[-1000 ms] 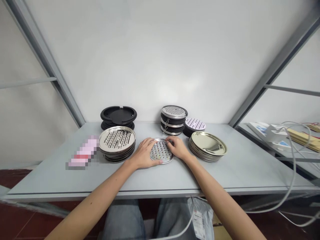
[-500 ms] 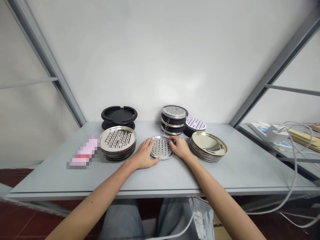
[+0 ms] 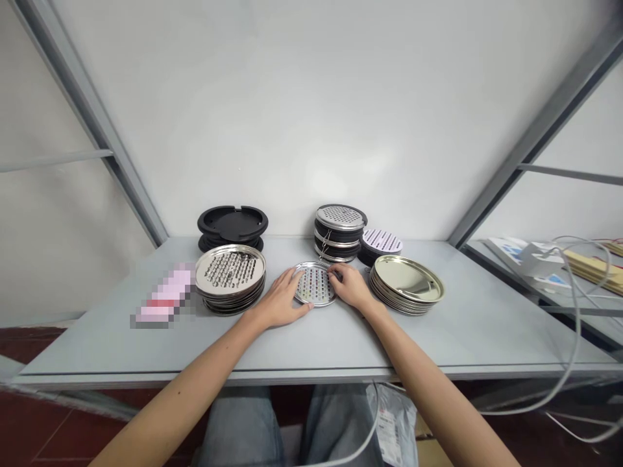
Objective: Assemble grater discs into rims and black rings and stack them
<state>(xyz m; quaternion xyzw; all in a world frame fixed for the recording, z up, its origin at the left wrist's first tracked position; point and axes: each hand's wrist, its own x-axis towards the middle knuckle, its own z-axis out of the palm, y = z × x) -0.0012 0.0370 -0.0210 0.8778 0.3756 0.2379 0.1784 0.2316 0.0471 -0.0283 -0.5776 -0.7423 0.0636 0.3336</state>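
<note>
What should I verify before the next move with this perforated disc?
Left hand and right hand both on the perforated metal disc: ok.
Disc lying flat on the grey table: ok.
Disc apart from the stack of perforated steel discs and the stack of brass-coloured discs: ok.
Both stacks upright and neatly piled: ok.
Underside of the disc: cannot tell, it is hidden.
</note>
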